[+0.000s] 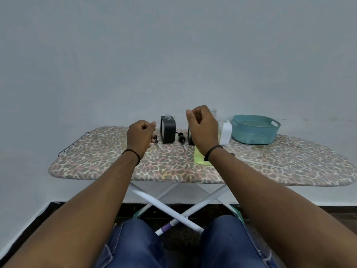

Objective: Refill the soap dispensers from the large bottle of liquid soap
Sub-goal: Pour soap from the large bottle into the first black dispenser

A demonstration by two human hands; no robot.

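Observation:
A black square soap dispenser (168,131) stands on the ironing board (108,167) with its clear neck uncapped. A second dark dispenser (190,137) is mostly hidden behind my right hand (202,125), which hovers with curled fingers and holds nothing I can see. The large white soap bottle (226,132) stands just right of that hand. One black pump head (181,137) lies between the dispensers. Another pump head (155,138) lies beside my left hand (140,135), whose fingers are curled too, with nothing visibly in them.
A teal plastic basket (255,131) sits at the back right of the board. A yellow-green cloth (200,160) lies under my right wrist, and a thin white tube (267,165) lies to its right. The clear top of a bottle (213,112) shows behind my right hand.

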